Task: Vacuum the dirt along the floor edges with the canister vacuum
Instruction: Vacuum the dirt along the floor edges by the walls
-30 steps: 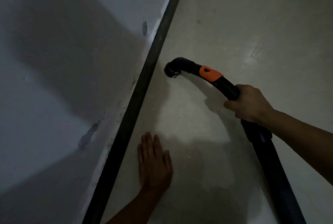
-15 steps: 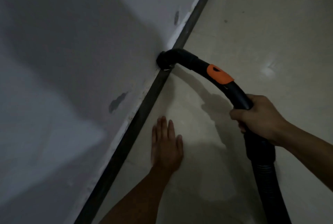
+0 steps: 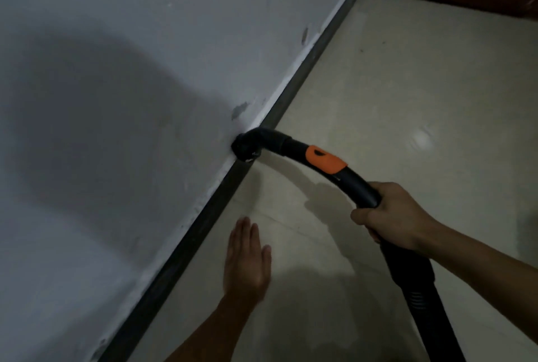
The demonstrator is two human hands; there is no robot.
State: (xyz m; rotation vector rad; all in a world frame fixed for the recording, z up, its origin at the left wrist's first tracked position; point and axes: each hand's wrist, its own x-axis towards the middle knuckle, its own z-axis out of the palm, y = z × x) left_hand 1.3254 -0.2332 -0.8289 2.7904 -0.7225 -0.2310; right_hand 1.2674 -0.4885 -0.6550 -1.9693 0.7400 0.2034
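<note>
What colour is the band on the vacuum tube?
The band is orange, on a black tube; head view shows it best.

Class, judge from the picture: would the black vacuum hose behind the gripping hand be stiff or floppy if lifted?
The ribbed hose probably flexes and sags. The curved tube gripped by the right hand looks smooth, hard plastic, likely rigid.
</note>
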